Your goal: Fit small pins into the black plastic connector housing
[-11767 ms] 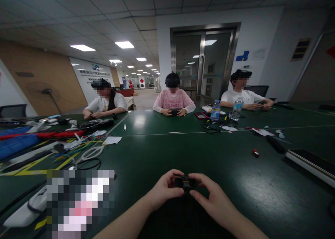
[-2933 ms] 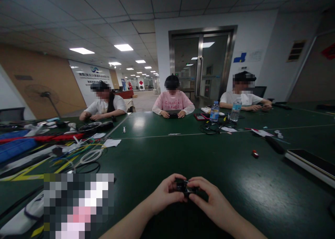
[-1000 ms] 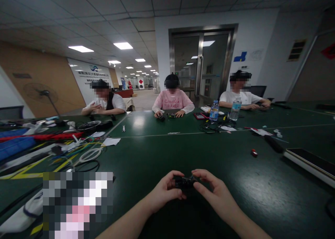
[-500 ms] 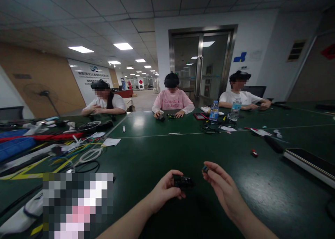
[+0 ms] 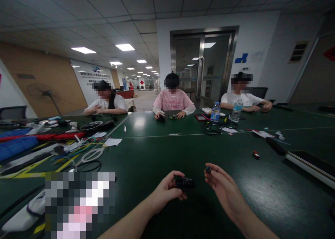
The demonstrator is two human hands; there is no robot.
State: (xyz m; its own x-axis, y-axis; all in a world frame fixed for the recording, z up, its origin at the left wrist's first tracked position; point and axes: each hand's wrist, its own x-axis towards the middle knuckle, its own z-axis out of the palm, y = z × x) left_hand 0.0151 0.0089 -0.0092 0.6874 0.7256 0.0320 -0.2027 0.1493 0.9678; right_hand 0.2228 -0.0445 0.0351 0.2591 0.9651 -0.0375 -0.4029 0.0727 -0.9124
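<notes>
Low in the head view, my left hand [image 5: 169, 192] grips a black object [image 5: 185, 183] between thumb and fingers; its far end points right. To the right, my right hand [image 5: 221, 181] pinches a small dark piece [image 5: 208, 169] at its fingertips. The two hands are apart, with a gap between the black object and the small piece. Both are held over the dark green table [image 5: 157, 155]. What exactly the two objects are is too dark to tell.
Cables [image 5: 91, 155], a blue tray [image 5: 18, 147] and a white power strip [image 5: 24, 218] lie left. A small red object [image 5: 255, 155] and a white-edged device [image 5: 311, 169] are right. Two bottles [image 5: 215, 112] stand farther back. Three people sit across the table.
The whole view has shifted slightly, moving the scene a little right. Both hands keep their holds, and the gap between them looks much the same.
</notes>
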